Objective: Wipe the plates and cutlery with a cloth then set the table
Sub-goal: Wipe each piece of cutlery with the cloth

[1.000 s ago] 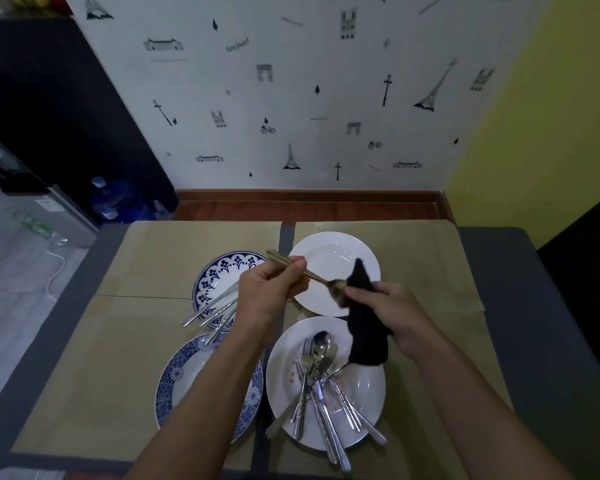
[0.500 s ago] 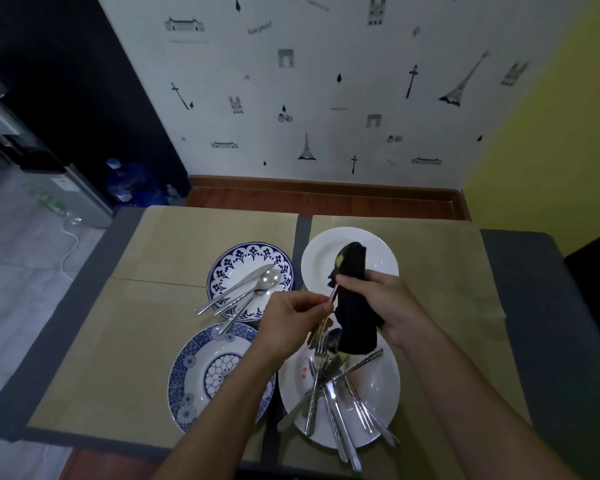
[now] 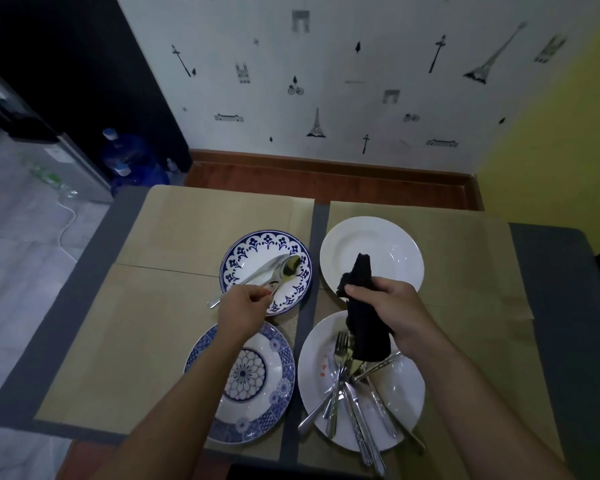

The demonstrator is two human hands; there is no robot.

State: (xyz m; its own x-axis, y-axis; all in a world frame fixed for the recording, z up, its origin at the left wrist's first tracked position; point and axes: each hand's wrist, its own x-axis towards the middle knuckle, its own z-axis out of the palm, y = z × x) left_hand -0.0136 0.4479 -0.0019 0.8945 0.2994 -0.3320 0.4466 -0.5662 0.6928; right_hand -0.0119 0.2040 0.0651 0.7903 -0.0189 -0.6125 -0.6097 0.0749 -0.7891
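Right hand point(image 3: 394, 308) clutches a crumpled black cloth point(image 3: 364, 327) over the near white round plate point(image 3: 409, 407) heaped with steel cutlery point(image 3: 352, 396); farther, left hand point(image 3: 243, 306) pinches a shiny metal spoon point(image 3: 286, 270) lying on the blue-patterned plate point(image 3: 245, 252)

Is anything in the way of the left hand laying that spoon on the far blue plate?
Nothing visible. The left hand pinches the spoon by its handle; its bowl already lies over the far blue plate, beside other cutlery there.
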